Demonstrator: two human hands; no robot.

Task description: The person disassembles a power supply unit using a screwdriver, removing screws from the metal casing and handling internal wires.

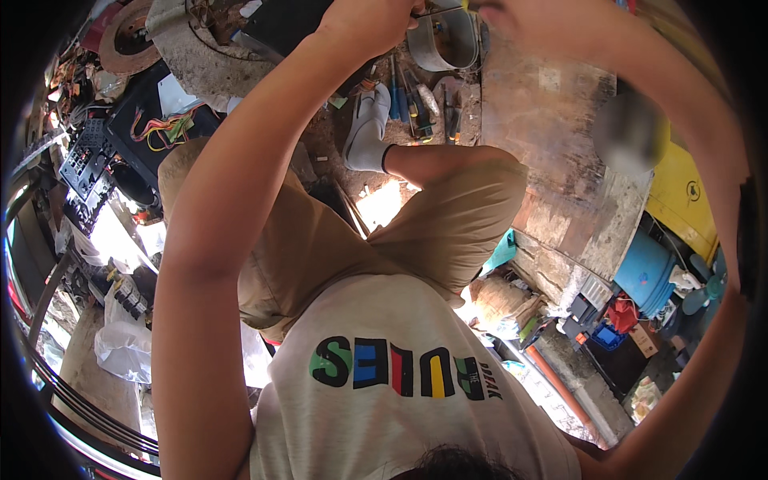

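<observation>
Item: thin metal rod, being held at the top centre of the frame, above a grey metal pot. Left hand is being closed around its end; right hand is being cropped, fingers cannot be told. Risk judged: rod slipping onto screwdrivers below, through an unsteady raised grip.

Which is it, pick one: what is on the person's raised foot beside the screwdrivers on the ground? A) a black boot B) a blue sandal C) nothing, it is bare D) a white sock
D: the foot wears a white sock, lying on the dirty ground next to a scatter of screwdrivers, with the bare shin running back to the tan shorts.
</observation>
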